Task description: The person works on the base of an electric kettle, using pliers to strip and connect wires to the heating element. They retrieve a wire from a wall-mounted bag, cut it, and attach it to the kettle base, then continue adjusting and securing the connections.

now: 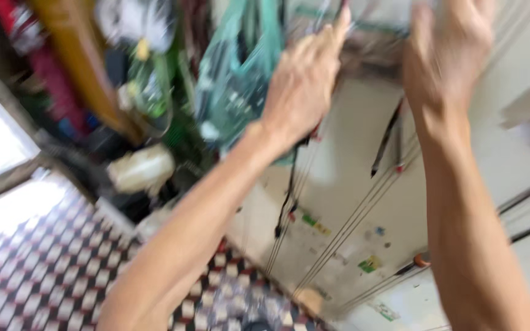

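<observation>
**Both hands raised to a cluttered shelf**

Checkered floor tiles (pixel 50 270) run below a pale wall (pixel 351 202) strung with thin wires (pixel 338 239). Both arms reach up to a blurred shelf (pixel 369 52) near the top of the view. A green plastic bag (pixel 237 79) hangs just left of the left hand (pixel 302 86), whose fingers stretch loosely toward the shelf edge, gripping nothing visible. The right hand (pixel 446 52) is too blurred to tell whether it grips anything.

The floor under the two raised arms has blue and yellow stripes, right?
Not quite. The head view shows the floor in a red, black and white checked pattern, not blue and yellow stripes. The left hand and right hand are indeed raised.
</observation>
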